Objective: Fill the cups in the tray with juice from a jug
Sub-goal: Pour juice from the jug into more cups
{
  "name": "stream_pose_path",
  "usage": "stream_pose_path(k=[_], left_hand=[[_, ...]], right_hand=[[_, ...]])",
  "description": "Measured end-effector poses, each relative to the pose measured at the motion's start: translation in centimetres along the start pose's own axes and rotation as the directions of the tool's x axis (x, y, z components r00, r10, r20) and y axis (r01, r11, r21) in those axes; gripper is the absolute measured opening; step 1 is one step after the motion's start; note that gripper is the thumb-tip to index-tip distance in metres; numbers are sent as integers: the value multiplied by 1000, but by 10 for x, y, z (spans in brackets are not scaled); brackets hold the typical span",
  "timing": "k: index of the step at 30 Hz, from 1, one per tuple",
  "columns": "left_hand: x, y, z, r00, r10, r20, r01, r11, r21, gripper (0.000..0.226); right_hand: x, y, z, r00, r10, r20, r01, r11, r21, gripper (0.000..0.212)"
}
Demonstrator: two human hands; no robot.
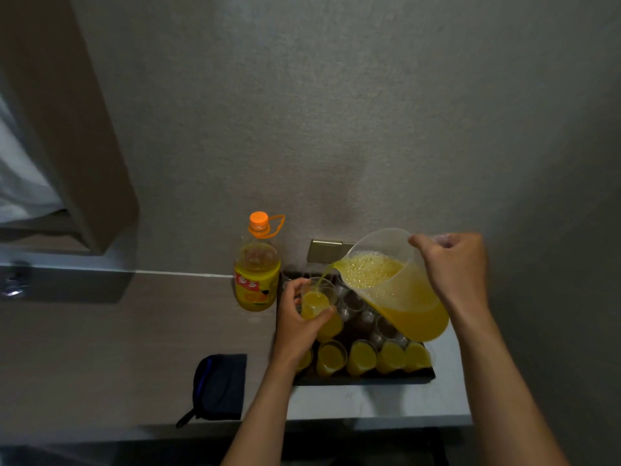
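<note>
Right now the right hand (452, 264) grips the handle of a clear plastic jug (396, 290) of orange juice, fingers curled tight, tipping it left so a thin stream falls into a small clear plastic cup (317, 302). The left hand (299, 317) pinches that cup between thumb and curled fingers, above a dark rectangular tray (363, 378). Filled cups (361, 358) line the tray's near edge. A capped orange juice bottle (257, 267) stands just left of the tray, and a dark pouch (218, 386) lies nearer on the counter.
</note>
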State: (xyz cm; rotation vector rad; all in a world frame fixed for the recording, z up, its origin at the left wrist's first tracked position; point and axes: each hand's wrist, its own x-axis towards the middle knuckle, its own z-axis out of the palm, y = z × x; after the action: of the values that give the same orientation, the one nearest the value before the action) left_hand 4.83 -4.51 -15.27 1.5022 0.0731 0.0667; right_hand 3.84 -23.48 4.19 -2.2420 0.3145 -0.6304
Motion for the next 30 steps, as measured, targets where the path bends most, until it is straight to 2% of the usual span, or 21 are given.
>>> stream_pose_path(k=[20, 30], left_hand=[[0, -1, 4, 1000, 11, -19, -11, 1000, -7, 63], [2, 2, 6, 1000, 19, -16, -19, 1000, -2, 63]], right_hand=[[1, 7, 2, 1000, -13, 26, 13, 1000, -5, 52], [7, 13, 2, 999, -30, 41, 30, 1000, -2, 47]])
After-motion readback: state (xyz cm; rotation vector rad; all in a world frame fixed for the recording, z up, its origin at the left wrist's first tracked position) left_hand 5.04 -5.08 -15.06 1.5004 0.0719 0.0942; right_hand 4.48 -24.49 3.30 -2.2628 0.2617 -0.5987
